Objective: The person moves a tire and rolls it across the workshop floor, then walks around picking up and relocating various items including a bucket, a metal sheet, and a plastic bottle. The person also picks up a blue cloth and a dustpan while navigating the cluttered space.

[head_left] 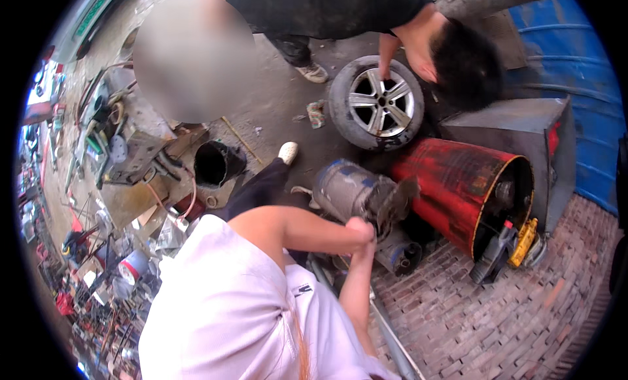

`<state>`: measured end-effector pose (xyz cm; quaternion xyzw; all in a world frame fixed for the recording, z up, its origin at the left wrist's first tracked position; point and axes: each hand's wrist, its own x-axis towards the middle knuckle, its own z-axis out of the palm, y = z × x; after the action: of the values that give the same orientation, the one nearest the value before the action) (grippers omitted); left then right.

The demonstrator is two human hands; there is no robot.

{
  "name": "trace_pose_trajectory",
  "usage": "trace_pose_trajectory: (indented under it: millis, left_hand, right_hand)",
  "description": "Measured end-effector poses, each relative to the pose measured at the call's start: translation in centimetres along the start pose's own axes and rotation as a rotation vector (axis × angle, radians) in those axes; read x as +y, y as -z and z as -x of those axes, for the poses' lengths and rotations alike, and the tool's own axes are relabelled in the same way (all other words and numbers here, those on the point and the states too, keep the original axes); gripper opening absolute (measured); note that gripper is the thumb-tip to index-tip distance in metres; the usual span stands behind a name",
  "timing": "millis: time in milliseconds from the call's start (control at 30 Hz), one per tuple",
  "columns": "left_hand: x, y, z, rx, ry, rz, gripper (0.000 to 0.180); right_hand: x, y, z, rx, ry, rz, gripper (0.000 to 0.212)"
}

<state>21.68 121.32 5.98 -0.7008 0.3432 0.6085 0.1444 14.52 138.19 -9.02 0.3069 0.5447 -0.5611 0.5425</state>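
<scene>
My left hand (360, 231) and my right hand (369, 248) meet close together at the dirty end of a grey, stained cylinder (343, 187) lying on its side. The left fingers look curled closed; anything inside them is hidden. Most of the right hand's fingers are covered by the left, so their grip does not show. A dark, grimy part (392, 200) sticks out from the cylinder's end, just beyond my hands. Below it lies a smaller grey cylindrical part (400, 257) with a dark round end.
A red open drum (445, 177) lies to the right, with dark and yellow bottles (523, 242) at its mouth. A co-worker's hand (384, 66) touches a car wheel (399, 110). A black bucket (219, 164) and cluttered tools are left; a grey metal box (507, 121) stands right.
</scene>
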Motion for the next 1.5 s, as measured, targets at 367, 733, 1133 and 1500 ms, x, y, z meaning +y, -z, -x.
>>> trace_pose_trajectory:
  millis: [367,733,1133,1500]
  left_hand:
    - [-0.3,18.6,-12.2,0.058,0.038,0.468,0.021]
    - [-5.1,30.5,-19.9,0.219,0.006,1.052,0.012]
    - [-4.5,46.2,-25.7,0.259,0.104,1.590,0.015]
    - [2.5,66.5,-30.8,0.464,0.112,1.645,0.013]
  right_hand:
    - [11.7,-23.4,-10.9,-0.125,-0.278,0.145,0.031]
    - [18.4,-37.5,-15.9,-0.239,-0.076,0.735,0.039]
    - [27.0,-56.3,-16.5,0.224,0.051,0.905,0.029]
    - [35.5,-79.1,-19.5,-0.117,-0.101,0.783,0.027]
